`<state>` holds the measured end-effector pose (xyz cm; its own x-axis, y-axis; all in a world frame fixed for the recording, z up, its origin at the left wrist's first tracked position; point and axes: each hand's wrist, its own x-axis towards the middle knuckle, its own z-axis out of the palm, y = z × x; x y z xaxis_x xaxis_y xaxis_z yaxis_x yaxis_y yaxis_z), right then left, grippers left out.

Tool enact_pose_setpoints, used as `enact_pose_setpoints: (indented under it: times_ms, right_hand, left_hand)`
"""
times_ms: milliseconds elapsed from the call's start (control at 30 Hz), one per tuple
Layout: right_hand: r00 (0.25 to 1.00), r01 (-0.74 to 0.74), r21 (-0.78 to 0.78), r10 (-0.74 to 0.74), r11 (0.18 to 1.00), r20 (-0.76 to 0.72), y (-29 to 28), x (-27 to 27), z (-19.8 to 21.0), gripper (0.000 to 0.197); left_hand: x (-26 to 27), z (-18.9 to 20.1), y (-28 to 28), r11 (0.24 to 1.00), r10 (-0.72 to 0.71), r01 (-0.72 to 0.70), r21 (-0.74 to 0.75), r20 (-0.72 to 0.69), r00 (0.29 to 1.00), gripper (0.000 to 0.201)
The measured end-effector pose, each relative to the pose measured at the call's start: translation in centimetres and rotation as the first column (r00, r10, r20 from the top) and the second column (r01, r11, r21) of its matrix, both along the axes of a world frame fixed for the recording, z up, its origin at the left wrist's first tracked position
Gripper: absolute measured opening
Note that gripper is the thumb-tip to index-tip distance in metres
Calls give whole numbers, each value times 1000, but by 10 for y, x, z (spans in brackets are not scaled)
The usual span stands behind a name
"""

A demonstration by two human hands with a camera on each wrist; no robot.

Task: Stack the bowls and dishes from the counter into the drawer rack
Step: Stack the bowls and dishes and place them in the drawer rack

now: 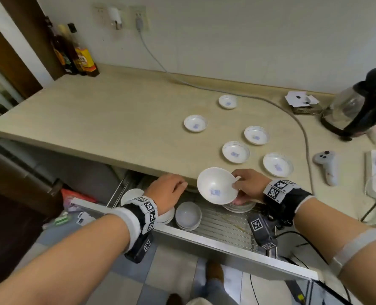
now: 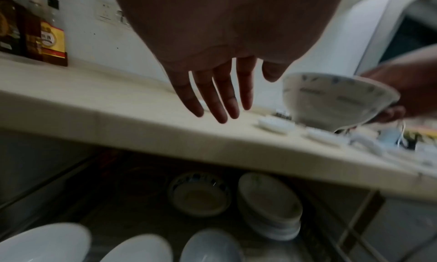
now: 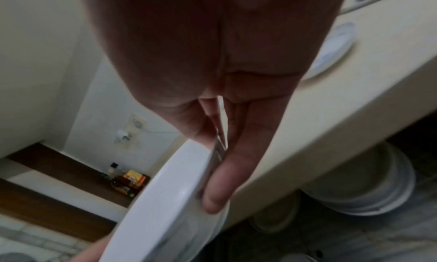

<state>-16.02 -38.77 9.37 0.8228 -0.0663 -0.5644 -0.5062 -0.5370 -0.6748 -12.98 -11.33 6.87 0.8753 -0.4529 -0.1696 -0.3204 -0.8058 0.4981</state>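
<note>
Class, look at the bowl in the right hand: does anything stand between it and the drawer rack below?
Nothing visible blocks it. The right hand holds the bowl tilted above the open drawer rack, past the counter edge. The left hand hovers off to the side.

- At your far left, dark bottles stand against the wall.
- To your right sits a glass kettle.
- A white controller lies nearer you.
- A grey cable crosses the worktop.
</note>
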Motion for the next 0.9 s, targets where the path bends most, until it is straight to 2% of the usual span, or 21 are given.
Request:
enact_pose_setpoints:
  times_ms: [67,167,300,400,467,567,700,800,900]
  right_hand:
    - [995,-24,56,30,998,-98,0,-12,-15,23]
    - [967,-27,130,59,991,-248,-1,-21,-43,34]
    - [909,19,150,46,988,-415,-7,-25,-100,36]
    - [867,106,141,-22,984,-498,-15,-21,-144,40]
    - [848,168,117,-83,979,-524,-23,-14,-175,46]
    - [841,202,82,-130,976,-525,-34,-1,-216,48]
    - [798,333,104,-222,937,-560,-39,9,-265,55]
    - [814,250,71,-170,966,-555,-34,14,-290,57]
    - [833,169,76,-100,983,-544,-27,15,-309,49]
  left_hand:
    - [-17,-27,14,983,1,-1,182,5,1000,38]
    - [-38,-64,26,921,65,-27,389,-87,994,45]
    - [-67,-95,28,858,126,-42,512,-129,984,53]
    - [-79,-107,21,841,158,-120,527,-29,987,64]
    - [-81,-111,17,841,187,-160,517,1,982,64]
    - [-82,-120,15,833,229,-210,512,26,973,58]
    - [-85,-130,9,831,298,-305,465,92,950,43]
    - [-86,-136,8,820,316,-339,462,128,940,38]
    - [-87,-141,10,826,316,-343,447,136,939,33]
